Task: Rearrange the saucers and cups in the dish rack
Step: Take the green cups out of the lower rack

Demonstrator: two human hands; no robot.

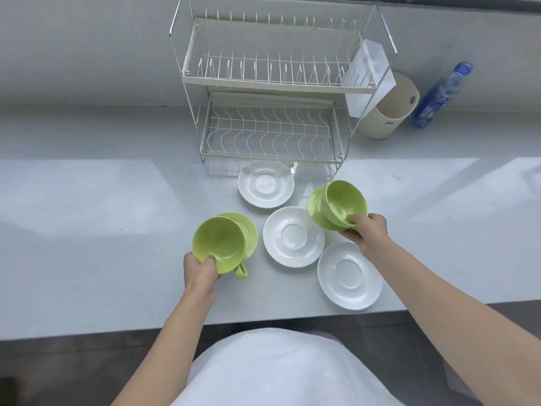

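Observation:
A two-tier wire dish rack [272, 83] stands empty at the back of the counter. My left hand [200, 271] grips the near rim of a green cup [219, 244] that sits on a green saucer [248, 230]. My right hand [366, 230] holds a second green cup [345, 200] together with its green saucer [314, 206], tilted and lifted off the counter. Three white saucers lie flat in front of the rack: one nearest it [265, 184], one in the middle [293, 236], one near the front edge [349, 274].
A white cutlery holder [369, 80] hangs on the rack's right side. Beside it stand a beige container [389, 109] and a blue plastic bottle [440, 95]. The grey counter's front edge [117, 332] runs just before my body.

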